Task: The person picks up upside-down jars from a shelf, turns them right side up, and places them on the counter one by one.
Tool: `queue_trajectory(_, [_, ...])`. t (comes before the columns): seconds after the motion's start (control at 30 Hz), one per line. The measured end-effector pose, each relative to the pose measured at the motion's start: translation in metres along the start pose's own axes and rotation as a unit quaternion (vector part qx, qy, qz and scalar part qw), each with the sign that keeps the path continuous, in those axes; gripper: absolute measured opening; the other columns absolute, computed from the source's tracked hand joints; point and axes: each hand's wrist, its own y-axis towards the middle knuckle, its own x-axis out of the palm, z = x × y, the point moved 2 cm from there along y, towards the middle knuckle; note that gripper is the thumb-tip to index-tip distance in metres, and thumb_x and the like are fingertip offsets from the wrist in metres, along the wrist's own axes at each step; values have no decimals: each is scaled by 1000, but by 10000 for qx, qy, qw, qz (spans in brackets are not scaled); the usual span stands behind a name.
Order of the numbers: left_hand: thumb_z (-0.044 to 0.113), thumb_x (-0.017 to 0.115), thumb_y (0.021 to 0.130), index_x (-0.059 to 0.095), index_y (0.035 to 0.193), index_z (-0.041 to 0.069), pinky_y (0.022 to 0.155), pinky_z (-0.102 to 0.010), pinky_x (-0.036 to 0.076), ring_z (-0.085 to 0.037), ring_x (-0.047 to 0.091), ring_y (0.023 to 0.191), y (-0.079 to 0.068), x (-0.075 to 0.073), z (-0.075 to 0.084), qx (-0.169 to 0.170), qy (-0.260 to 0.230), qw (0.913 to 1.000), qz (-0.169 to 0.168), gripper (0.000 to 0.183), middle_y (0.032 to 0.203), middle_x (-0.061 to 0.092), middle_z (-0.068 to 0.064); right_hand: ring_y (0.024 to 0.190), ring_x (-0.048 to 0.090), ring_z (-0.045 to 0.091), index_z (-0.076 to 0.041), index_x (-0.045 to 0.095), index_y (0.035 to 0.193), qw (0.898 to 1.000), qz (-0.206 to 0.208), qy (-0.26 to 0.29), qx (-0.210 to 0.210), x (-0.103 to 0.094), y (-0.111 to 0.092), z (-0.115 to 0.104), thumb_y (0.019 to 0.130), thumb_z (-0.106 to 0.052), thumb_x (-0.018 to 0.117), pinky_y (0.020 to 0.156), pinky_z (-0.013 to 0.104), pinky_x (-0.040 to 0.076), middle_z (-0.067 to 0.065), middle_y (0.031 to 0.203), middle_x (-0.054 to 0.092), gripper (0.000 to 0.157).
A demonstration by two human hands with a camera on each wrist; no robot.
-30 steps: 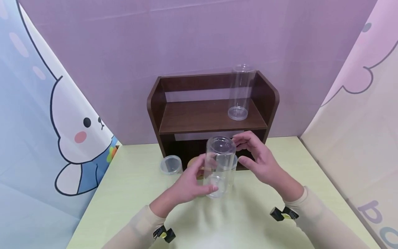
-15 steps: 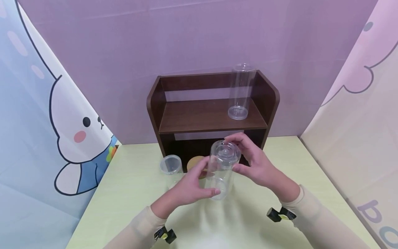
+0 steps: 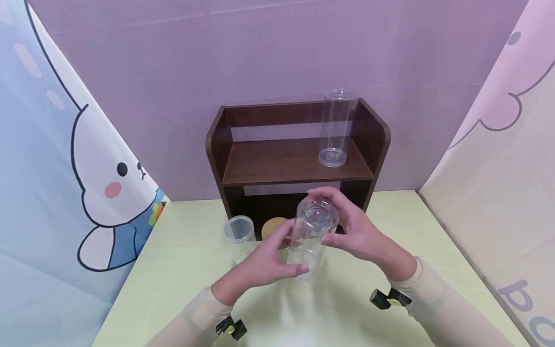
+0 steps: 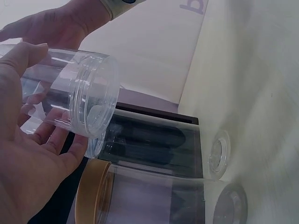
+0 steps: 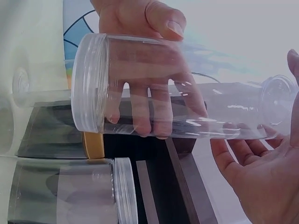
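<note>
A clear plastic jar point(image 3: 311, 236) is held tilted above the table, upside down, its clear screw lid point(image 5: 88, 84) at the lower end. My left hand point(image 3: 264, 258) grips it low on the body, thumb on the near side and fingers behind, showing through the wall in the right wrist view. Around the base at the upper end, my right hand point(image 3: 357, 229) curls its fingers and thumb. Behind the held jar stand a jar with a tan lid point(image 3: 273, 226) and, seen in the right wrist view, another clear-lidded jar point(image 5: 124, 191).
A dark brown two-tier shelf point(image 3: 260, 161) stands at the back of the pale table point(image 3: 173, 284). On its upper board, at the right, is a tall clear jar point(image 3: 334, 130). A clear jar point(image 3: 240, 229) with a translucent lid stands left of my left hand.
My right hand has come in from the right and taken hold of the jar's upper end. That end has tipped rightward and toward me, while my left hand keeps its grip.
</note>
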Motion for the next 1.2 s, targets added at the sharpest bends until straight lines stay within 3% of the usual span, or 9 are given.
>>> queue_trajectory(0.27, [27, 92, 91, 41, 164, 36, 119, -48, 50, -19, 55, 140, 0, 1, -1, 104, 39, 9999, -106, 89, 154, 57, 4, 122, 69, 25, -4, 52, 155, 9999, -17, -115, 68, -2, 0, -1, 91, -15, 93, 104, 33, 60, 12, 140, 64, 76])
queue_trajectory(0.37, [26, 92, 91, 40, 164, 37, 119, -51, 49, -16, 55, 140, 0, 1, -1, 144, 37, 9998, -136, 89, 153, 57, 6, 120, 70, 23, -3, 53, 153, 9999, 27, -153, -39, -2, -1, -1, 89, -8, 93, 103, 32, 60, 13, 137, 66, 75])
queue_trajectory(0.53, [21, 91, 92, 40, 164, 35, 120, -55, 48, -15, 54, 141, 0, 1, 1, 189, -31, 9997, -163, 90, 152, 56, 9, 117, 72, 23, 0, 53, 151, 9998, 118, -45, -150, -4, 0, 0, 94, -25, 92, 100, 32, 62, 13, 134, 66, 73])
queue_trajectory(0.7, [21, 90, 94, 40, 164, 32, 120, -55, 48, -18, 55, 140, 0, 1, 1, 260, -93, 9994, -213, 87, 151, 57, 6, 119, 72, 24, 1, 52, 150, 9997, 212, 58, -126, -5, 1, -1, 96, -47, 88, 99, 35, 63, 14, 133, 66, 81])
queue_trajectory(1.0, [28, 93, 91, 39, 165, 30, 120, -48, 47, -18, 55, 141, -3, -1, 0, 160, -94, 9996, -235, 92, 153, 58, 5, 126, 70, 26, 8, 49, 149, 9944, 615, 772, -375, -10, 2, -1, 95, -41, 89, 109, 37, 59, 14, 134, 66, 83])
queue_trajectory(1.2, [24, 96, 87, 42, 165, 24, 120, -53, 45, -18, 56, 141, -5, -5, 0, 115, 31, 9999, 39, 94, 152, 60, 5, 131, 67, 26, 6, 51, 149, 9870, 987, 1127, -578, -14, 0, 1, 97, -43, 88, 121, 38, 48, 12, 134, 67, 80])
